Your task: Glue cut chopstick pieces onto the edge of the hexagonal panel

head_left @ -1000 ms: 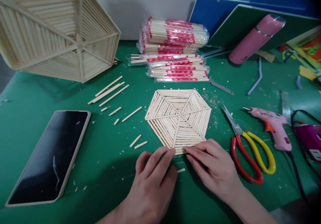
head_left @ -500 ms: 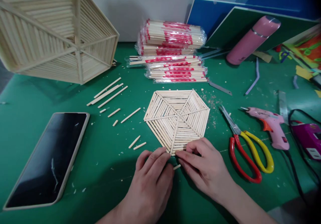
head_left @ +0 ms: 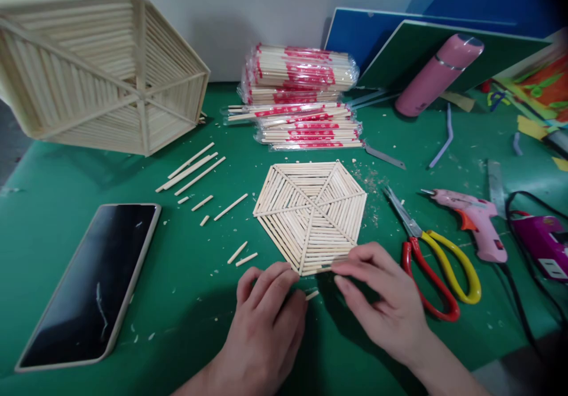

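Note:
A seven-sided panel of chopstick pieces [head_left: 288,206] lies flat on the green table, with thin spokes meeting near its middle. My left hand [head_left: 268,319] is closed, its fingertips at the panel's near corner; the thumb tip is hidden. A short piece of chopstick [head_left: 312,295] shows beside the left fingers, and I cannot tell whether they hold it. My right hand [head_left: 381,301] rests at the near right edge, index fingertip touching the outermost stick [head_left: 317,270], thumb apart from it. Several cut pieces [head_left: 231,206] lie to the left.
Red-and-yellow-handled scissors [head_left: 428,260] and a pink glue gun [head_left: 473,209] lie right. A phone [head_left: 89,283] lies left. Behind are a large chopstick structure [head_left: 142,82], wrapped chopsticks [head_left: 306,88], a blade [head_left: 385,158] and a pink flask [head_left: 437,76].
My right hand has slid to the right along the panel's near edge, and its thumb has parted from the index finger. My left hand stays at the corner. The view has shifted slightly.

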`<state>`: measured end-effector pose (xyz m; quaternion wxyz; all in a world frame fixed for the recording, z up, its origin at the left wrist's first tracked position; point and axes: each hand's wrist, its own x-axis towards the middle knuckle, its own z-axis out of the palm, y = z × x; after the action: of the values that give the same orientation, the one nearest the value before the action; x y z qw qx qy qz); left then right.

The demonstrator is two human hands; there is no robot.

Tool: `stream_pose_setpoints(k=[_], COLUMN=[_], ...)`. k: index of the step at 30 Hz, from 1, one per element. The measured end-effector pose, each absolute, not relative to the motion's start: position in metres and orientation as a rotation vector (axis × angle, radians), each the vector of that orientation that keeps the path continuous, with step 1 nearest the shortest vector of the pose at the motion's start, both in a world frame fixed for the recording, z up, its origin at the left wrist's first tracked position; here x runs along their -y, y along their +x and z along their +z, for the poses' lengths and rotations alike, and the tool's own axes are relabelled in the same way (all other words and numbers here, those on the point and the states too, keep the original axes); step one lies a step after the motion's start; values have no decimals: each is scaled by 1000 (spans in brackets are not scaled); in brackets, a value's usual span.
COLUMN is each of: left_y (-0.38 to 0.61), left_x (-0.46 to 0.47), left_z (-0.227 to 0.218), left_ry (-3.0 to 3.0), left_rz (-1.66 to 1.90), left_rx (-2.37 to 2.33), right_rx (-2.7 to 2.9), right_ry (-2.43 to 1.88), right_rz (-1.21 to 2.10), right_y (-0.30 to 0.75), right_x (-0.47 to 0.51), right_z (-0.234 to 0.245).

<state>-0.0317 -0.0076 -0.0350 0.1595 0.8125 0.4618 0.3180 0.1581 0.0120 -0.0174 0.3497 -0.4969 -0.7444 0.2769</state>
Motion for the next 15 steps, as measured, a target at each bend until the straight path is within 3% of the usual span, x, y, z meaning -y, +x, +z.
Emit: stream_pose_setpoints(k=[6, 15], left_y=[-27, -15], left_x=[9, 13], left_z=[-29, -25], left_ry=[2377, 2402], left_rz=[923, 797], left_rx=[-1304, -1163], right_rx=[1746, 2216], right_ry=[-1316, -1198], right_rz=[826, 820], right_y=[171, 174], right_x=[2, 7], right_z=[-15, -14])
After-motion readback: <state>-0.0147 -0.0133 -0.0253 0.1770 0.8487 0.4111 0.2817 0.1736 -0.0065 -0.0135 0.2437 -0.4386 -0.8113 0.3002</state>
